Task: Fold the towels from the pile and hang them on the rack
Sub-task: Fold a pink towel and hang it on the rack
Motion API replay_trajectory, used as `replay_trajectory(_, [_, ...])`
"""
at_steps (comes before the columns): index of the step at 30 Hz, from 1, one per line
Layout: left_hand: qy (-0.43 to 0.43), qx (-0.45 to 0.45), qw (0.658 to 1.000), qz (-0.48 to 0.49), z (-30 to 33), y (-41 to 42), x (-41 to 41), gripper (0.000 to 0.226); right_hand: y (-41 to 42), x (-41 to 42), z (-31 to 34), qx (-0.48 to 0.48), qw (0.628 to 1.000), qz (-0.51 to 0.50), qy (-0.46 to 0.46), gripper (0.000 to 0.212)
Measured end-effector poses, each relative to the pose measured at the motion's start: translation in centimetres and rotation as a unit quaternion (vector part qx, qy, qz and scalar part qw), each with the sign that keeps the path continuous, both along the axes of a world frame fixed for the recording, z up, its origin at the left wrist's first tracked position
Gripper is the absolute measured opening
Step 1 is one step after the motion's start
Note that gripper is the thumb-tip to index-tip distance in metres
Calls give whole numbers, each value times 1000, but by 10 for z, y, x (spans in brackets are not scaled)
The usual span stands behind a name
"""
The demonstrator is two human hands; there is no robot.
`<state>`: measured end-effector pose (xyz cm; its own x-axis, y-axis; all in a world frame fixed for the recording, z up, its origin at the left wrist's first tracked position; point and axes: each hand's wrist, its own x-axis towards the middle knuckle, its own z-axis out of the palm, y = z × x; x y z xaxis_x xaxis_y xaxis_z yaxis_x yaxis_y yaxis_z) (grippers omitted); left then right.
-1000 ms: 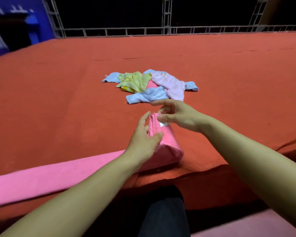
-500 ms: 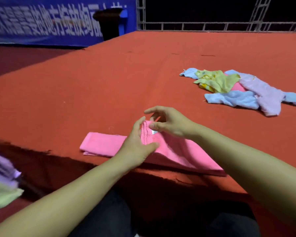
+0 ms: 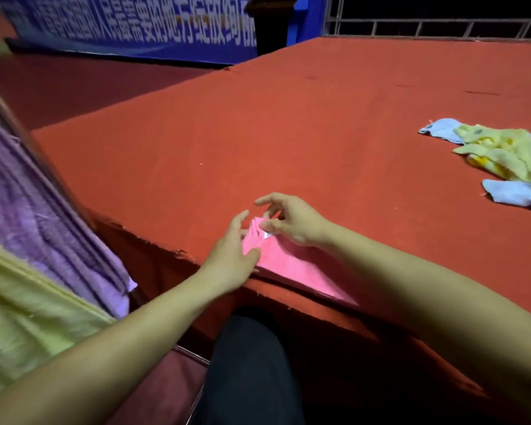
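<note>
Leftward the view has swung; right hand pinches the pink towel, left hand grips its end.

Dim warm light, blurred left edge

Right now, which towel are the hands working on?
The pink towel at the platform's near edge; both hands pinch its end. The blue and yellow ones lie untouched in the pile.
</note>
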<state>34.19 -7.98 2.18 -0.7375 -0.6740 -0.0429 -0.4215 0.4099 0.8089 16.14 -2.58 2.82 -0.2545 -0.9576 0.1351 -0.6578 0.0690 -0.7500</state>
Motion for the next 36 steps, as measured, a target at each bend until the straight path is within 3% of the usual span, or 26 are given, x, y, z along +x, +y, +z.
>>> replay_trajectory(7, [-59, -75, 995, 38, -9, -19, -1, 67, -14, 4, -16, 49, 998, -23, 35, 47])
replay_trajectory(9, [-98, -143, 983, 63, -10, -19, 0, 65, -3, 4, -7, 46, 996, -54, 55, 44])
replay_trajectory(11, [-84, -216, 971, 63, -10, -14, -1, 60, 16, 2, 5, 28, 993, -92, 70, 39])
replay_trajectory(13, [-23, -263, 965, -2, -7, -4, -9, 52, 45, 1, 12, 31, 987, -127, 96, 35])
replay_trajectory(15, [-25, -309, 946, -99, -5, 4, -19, 48, 78, 1, 9, 61, 974, -141, 165, 35])
replay_trajectory(20, [-213, -389, 866, -229, -18, -2, -37, 61, 156, 12, -11, 211, 924, -141, 287, 54])
replay_trajectory(23, [-242, -381, 858, -247, -26, -9, -37, 61, 184, 13, -23, 281, 909, -124, 282, 61])
replay_trajectory(29, [-262, -378, 853, -248, -17, -7, -40, 63, 193, 8, -22, 246, 926, -126, 258, 64])
replay_trajectory(33, [-174, -369, 877, -256, 2, 25, -59, 59, 219, 1, -12, 236, 919, -155, 276, 79])
replay_trajectory(36, [-149, -359, 861, -328, -4, 71, -82, 60, 241, -12, -20, 286, 899, -187, 273, 74])
